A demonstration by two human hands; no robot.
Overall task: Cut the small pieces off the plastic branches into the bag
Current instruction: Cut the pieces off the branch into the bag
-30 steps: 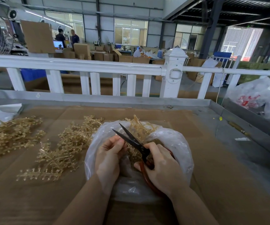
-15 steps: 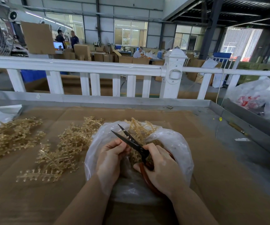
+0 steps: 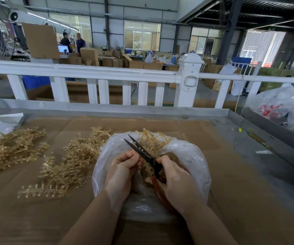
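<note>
Gripped in the right hand (image 3: pixel 176 184), scissors (image 3: pixel 142 152) with dark blades parted and red handles point up and left over the open clear bag (image 3: pixel 192 156). Left hand (image 3: pixel 123 167) pinches a golden plastic branch (image 3: pixel 153 144) beside the blades (its far end rises above the bag's rim). Loose branches (image 3: pixel 72 160) lie left on the cardboard-covered table (image 3: pixel 231 183).

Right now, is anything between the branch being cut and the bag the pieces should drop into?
Nothing visible. The left hand holds the plastic branch directly over the open clear plastic bag, and the scissors in the right hand work above the same opening.
</note>
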